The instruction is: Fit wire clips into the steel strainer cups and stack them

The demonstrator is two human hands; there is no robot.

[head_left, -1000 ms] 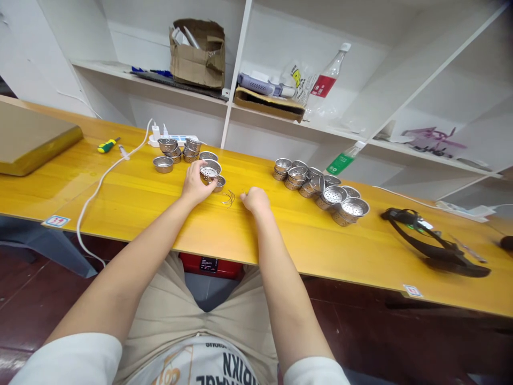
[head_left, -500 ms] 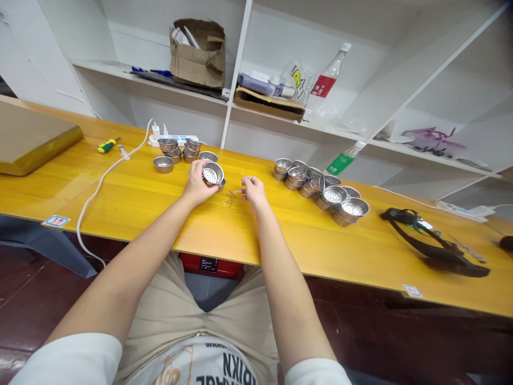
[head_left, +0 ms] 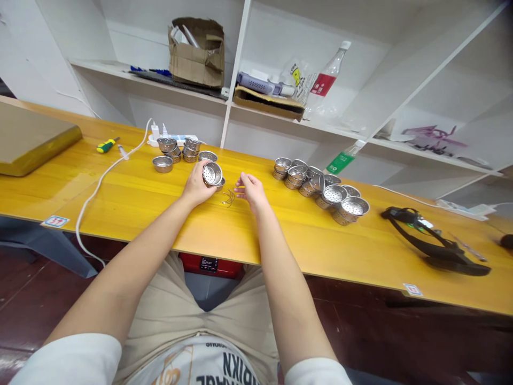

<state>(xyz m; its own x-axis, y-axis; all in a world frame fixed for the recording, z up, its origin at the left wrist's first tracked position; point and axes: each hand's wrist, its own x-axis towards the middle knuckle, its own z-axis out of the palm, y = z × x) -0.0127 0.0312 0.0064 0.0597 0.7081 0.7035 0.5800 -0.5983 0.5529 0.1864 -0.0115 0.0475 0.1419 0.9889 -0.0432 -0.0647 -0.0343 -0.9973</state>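
Note:
My left hand grips a small perforated metal strainer cup, tilted so its holed bottom faces me. Just right of it, my right hand hovers over the table with its fingers apart; I see nothing in them. Between the two hands, several thin curved wire pieces lie on the table. Another small metal cup is partly hidden behind the held one. Several like cups stand beyond my left hand, some stacked. To the right runs a longer group of stacked strainer cups.
A white cable crosses the yellow table from a power strip. Left lie a screwdriver and a large flat box. A black headset-like strap lies at right. White shelves stand behind, with a leaning green-labelled bottle.
My right hand's fingers have parted; the thin piece that showed at their tips is no longer seen there. My left hand keeps the strainer cup in nearly the same place.

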